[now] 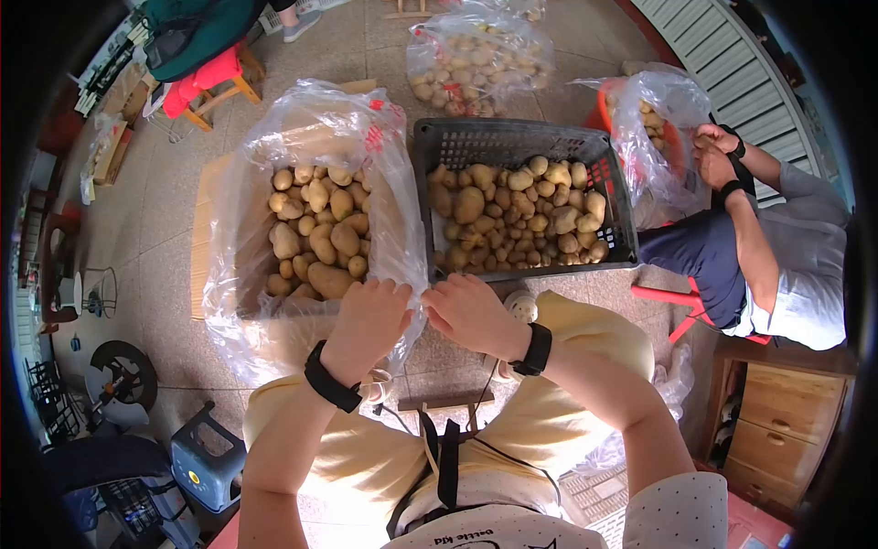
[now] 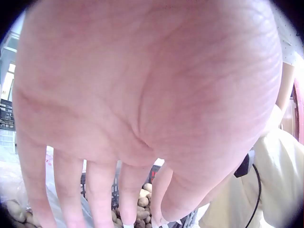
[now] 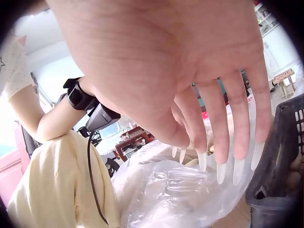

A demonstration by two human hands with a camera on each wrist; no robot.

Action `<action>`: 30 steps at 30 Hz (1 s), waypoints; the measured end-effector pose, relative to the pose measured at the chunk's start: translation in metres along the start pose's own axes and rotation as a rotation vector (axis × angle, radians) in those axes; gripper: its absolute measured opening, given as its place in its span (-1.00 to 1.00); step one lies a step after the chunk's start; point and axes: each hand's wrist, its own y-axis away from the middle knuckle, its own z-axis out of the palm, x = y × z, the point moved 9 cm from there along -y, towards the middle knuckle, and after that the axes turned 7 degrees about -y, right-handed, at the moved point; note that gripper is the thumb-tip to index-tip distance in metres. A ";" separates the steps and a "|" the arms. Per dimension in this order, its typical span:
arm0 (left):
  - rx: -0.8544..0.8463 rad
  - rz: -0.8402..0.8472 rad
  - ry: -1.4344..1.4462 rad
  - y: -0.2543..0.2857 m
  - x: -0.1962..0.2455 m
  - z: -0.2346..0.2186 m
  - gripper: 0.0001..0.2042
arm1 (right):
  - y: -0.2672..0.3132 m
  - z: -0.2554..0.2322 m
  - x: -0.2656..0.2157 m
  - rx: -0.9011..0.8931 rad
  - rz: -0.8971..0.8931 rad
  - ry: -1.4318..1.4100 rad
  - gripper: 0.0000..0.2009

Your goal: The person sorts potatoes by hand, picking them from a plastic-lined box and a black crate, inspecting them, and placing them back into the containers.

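Observation:
My left hand (image 1: pixel 368 325) is over the near right corner of a cardboard box lined with clear plastic (image 1: pixel 229 265). Its fingers hang loosely extended in the left wrist view, and nothing shows in the palm. Close beside it, my right hand (image 1: pixel 473 316) is at the near left corner of a black plastic crate (image 1: pixel 512 133). In the right wrist view its fingers (image 3: pixel 218 123) are straight, with long pale nails and no object between them. Potatoes (image 1: pixel 320 233) fill the lined box, and mostly smaller potatoes (image 1: pixel 512 215) lie in the crate.
Behind the crate sits a clear bag of potatoes (image 1: pixel 485 59). At right, a seated person (image 1: pixel 777 247) has their hands by a plastic-lined orange bucket (image 1: pixel 672 142). A blue stool (image 1: pixel 206 462) is at left, a wooden drawer cabinet (image 1: pixel 786 425) at right.

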 end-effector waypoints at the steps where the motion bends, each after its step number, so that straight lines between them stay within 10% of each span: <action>1: 0.003 -0.002 0.010 0.000 -0.001 -0.001 -0.71 | 0.000 -0.002 -0.001 0.007 -0.012 0.003 -0.81; 30: 0.039 0.007 0.008 -0.005 -0.001 -0.003 -0.76 | -0.010 -0.045 0.036 0.074 0.082 -0.101 -0.90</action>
